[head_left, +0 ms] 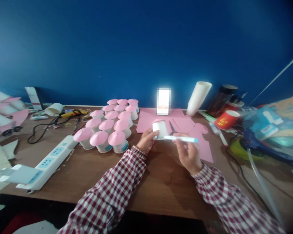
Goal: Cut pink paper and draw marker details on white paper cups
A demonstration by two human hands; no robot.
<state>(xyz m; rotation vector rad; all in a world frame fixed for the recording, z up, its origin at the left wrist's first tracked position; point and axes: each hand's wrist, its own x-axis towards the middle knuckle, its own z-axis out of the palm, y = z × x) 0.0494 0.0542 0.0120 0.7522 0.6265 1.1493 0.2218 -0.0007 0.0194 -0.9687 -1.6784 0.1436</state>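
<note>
In my left hand (146,140) is a white paper cup (159,129), held around its side, with a bit of pink at its top. A white marker with a light blue end (185,139) is gripped by the fingers of my right hand (189,152), its tip pointing left at the cup's lower edge. Whether the tip touches the cup I cannot tell. Left of my hands stand several paper cups with pink paper cones (118,138) on top. Behind my hands lie sheets of pink paper (146,118), with scissors (172,126) partly hidden on them.
A leaning stack of white cups (197,99), a red paper cup (226,119) and a dark jar (222,99) stand back right. A blue glue gun (261,146) with its cord lies right. At left are a power strip (51,159), a yellow tool (72,113) and black-handled scissors (11,131).
</note>
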